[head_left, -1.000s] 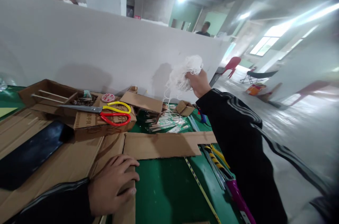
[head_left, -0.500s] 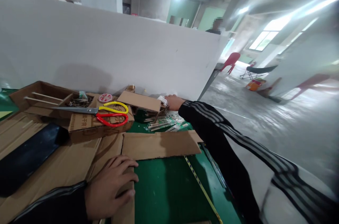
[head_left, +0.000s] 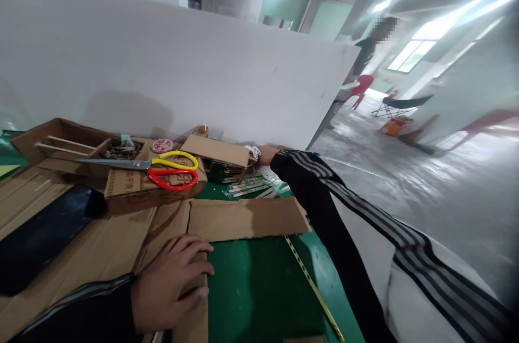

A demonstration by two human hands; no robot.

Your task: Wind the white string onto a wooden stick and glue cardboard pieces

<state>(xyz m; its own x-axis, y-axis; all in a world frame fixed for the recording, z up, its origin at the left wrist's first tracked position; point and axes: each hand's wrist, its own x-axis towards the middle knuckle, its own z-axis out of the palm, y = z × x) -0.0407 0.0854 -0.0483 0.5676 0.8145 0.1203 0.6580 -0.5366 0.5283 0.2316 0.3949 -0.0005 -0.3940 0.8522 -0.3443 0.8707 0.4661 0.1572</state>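
My left hand [head_left: 172, 281] lies with its fingers stretched out on a flat piece of cardboard [head_left: 192, 318]. Far off, my right hand [head_left: 266, 155] reaches to the back of the table beside a bundle of white string [head_left: 255, 152]; its fingers are hidden, so what it grips cannot be seen. Near it are a raised cardboard piece [head_left: 214, 149] and plastic-wrapped thin sticks [head_left: 247, 187]. A torn-edged cardboard strip [head_left: 247, 220] lies between my hands. Scissors with one yellow and one red handle [head_left: 174, 172] rest on a cardboard box [head_left: 138, 194].
A dark flat object [head_left: 48, 240] lies on cardboard at left. Behind it is an open cardboard tray [head_left: 60, 129]. A yellow marked strip [head_left: 312, 284] crosses the green tabletop [head_left: 259, 289]. A white partition [head_left: 194, 73] borders the back; beyond it stands a person [head_left: 365, 54].
My right hand has turned or reached further, and its fingers have gone out of sight. The view has shifted slightly. More of the person beyond the partition shows. My left hand stays put.
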